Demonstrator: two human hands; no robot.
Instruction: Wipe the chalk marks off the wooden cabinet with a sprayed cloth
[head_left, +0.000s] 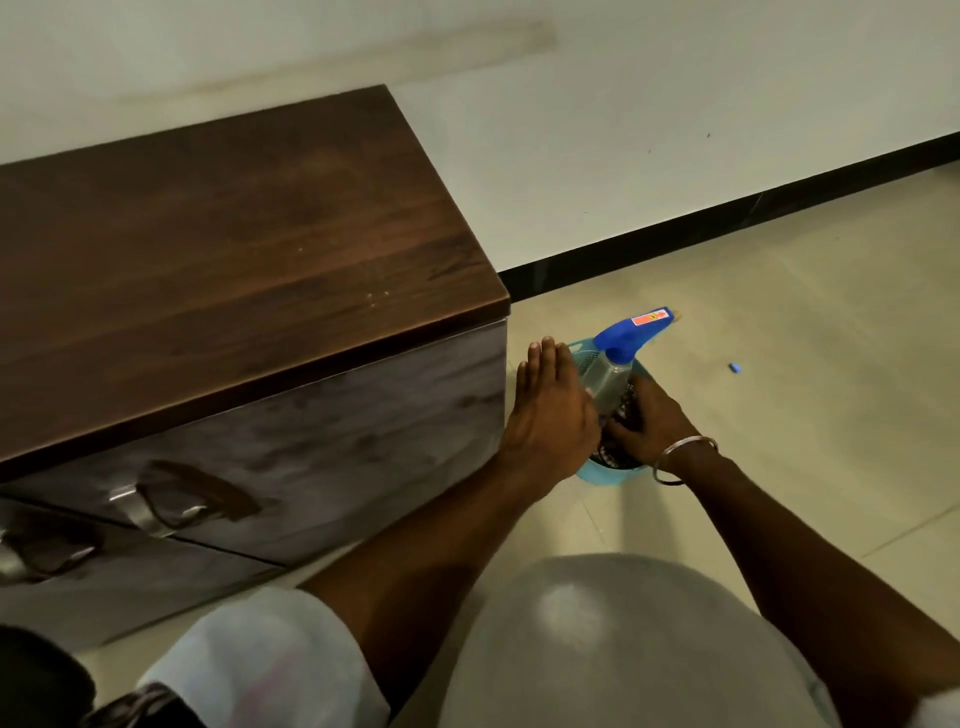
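Note:
The dark wooden cabinet (234, 234) fills the left; a few faint white specks (377, 295) show near its front right corner. On the floor beside it stands a small blue basket (602, 475). A clear spray bottle (612, 376) with a blue trigger head leans out of the basket. My left hand (553, 410) lies flat with fingers straight against the bottle's left side; its thumb is hidden. My right hand (652, 415) reaches into the basket, fingers curled on a dark cloth (621, 415) that is mostly hidden.
A small blue chalk piece (735, 367) lies on the tiled floor to the right. The cabinet front has drawers with metal handles (171, 501). A white wall with a black skirting (727, 218) runs behind. My knees fill the bottom of the view.

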